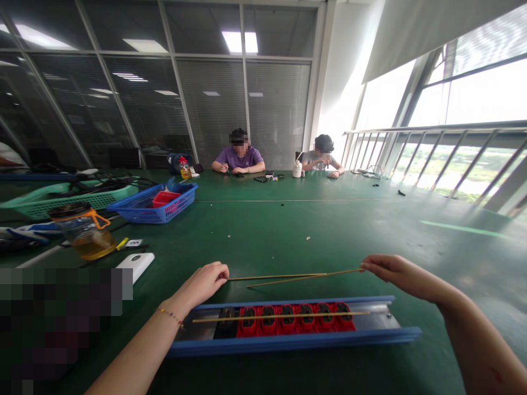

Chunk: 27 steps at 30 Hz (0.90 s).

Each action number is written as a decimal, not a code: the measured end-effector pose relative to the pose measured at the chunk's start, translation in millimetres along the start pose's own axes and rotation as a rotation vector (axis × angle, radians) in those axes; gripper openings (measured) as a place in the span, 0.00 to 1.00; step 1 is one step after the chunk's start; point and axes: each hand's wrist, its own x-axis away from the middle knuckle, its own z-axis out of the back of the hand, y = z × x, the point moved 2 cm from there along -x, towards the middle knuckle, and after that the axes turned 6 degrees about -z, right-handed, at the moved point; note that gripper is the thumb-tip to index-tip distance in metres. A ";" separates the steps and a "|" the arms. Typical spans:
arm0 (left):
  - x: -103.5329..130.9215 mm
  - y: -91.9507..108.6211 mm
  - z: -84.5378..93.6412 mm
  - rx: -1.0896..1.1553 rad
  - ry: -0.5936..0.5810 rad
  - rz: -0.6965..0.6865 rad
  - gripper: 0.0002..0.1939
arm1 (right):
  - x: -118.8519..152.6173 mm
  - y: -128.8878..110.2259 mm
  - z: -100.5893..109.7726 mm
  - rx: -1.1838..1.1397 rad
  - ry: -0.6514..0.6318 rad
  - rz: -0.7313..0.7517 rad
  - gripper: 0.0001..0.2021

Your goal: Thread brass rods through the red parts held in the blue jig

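Observation:
My left hand (214, 274) pinches the left end of a thin wooden stick (272, 276) just above the green table. The right end of a second wooden stick (292, 281) is pinched in my right hand (381, 266). The two sticks cross or overlap near the middle, at a slight angle. Closer to me lies a blue-edged metal rail tray (296, 341) with several red blocks (288, 329) in a row, dark inserts in them, and a black piece at their left. A third wooden stick (313, 315) rests lengthwise over the blocks.
At left are a blue basket (142, 215) with a red box (164, 198), a green basket (33, 209), a jar of amber liquid (88, 241) and a white device (138, 266). Two people (242, 159) sit across the table, a white bottle (297, 170) between them.

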 end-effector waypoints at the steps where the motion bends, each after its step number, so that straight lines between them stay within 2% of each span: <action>1: 0.1 0.0 -0.2 0.000 0.001 -0.002 0.09 | -3.3 -0.8 -4.8 0.008 -0.017 0.017 0.21; 8: 0.7 4.2 8.1 0.010 0.040 0.025 0.13 | -28.8 -3.5 -43.9 -0.032 -0.038 0.148 0.09; 11: 2.5 10.3 21.4 0.005 0.087 0.030 0.14 | -39.3 -3.0 -57.4 0.044 0.018 0.197 0.04; 13: 6.9 19.1 34.1 0.007 0.084 0.014 0.15 | -45.0 -1.8 -64.3 0.101 0.022 0.220 0.05; 17: 25.8 45.1 62.2 0.028 -0.031 -0.024 0.14 | -51.7 1.7 -72.1 0.168 0.005 0.208 0.12; 20: 42.7 61.8 74.3 0.015 -0.131 -0.043 0.11 | -53.3 3.0 -75.3 0.208 0.001 0.204 0.13; 23: 53.4 68.6 73.0 -0.005 -0.191 -0.041 0.05 | -53.4 2.5 -78.2 0.232 -0.009 0.201 0.13; 27: 56.0 67.0 62.3 -0.032 -0.201 -0.041 0.02 | -53.1 0.4 -80.0 0.240 -0.014 0.196 0.12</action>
